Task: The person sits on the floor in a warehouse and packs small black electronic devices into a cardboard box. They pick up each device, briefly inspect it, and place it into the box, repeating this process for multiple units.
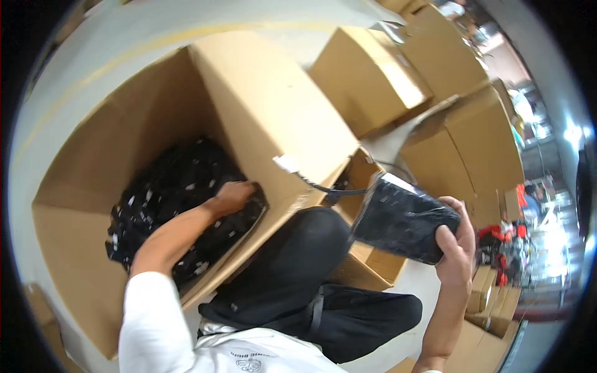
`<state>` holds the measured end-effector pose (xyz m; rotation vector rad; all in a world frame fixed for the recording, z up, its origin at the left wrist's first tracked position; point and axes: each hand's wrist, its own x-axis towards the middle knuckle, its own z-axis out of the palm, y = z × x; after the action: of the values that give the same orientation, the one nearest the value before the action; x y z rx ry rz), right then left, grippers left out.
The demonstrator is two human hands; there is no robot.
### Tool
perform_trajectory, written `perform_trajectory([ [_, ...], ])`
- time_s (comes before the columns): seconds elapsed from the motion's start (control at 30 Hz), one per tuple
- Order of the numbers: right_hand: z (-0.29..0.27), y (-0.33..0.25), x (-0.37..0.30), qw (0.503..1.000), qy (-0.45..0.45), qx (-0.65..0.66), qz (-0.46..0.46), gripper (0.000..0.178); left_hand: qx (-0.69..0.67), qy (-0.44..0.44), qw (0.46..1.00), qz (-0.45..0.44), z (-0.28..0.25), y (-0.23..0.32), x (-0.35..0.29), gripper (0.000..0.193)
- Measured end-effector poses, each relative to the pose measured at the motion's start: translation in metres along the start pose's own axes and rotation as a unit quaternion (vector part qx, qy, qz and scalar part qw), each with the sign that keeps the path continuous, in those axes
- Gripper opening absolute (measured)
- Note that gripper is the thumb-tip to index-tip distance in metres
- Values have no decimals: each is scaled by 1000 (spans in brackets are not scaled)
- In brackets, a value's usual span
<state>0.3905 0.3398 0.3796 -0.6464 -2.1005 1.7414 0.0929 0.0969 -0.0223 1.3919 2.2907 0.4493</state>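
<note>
A flat black garment packet in glossy clear film (404, 217) is gripped by its lower right edge in the right hand (457, 239), right of centre. It is judged light, soft and slippery, best pinched across an edge. The left hand (235, 196) is closed on more black film-wrapped packets (174, 186) inside the large open brown cardboard box (261, 105) at left.

Warehouse/packing area: stacked cardboard boxes (373, 74), concrete floor (124, 37).

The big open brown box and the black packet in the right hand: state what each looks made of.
Big open brown box: apparently corrugated cardboard, with matte tan walls and creased flaps. Black packet gripped by the right hand: probably dark fabric in clear plastic film, judging by its glossy, wrinkled highlights.
</note>
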Motion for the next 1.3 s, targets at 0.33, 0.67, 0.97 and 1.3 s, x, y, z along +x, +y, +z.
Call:
perform_trajectory([
  [0.33,33,18,15,996,-42,71,26,33,-119,426,893,80,-259,130,-136,38],
  [0.67,63,2,22,953,-91,261,126,24,22,411,791,453,-275,227,-150,47],
  [0.97,21,6,-27,948,-31,287,133,33,41,318,756,571,-264,282,-110,55],
  [1.3,-9,16,-21,917,261,106,-282,53,-372,352,771,378,-268,393,-44,71],
])
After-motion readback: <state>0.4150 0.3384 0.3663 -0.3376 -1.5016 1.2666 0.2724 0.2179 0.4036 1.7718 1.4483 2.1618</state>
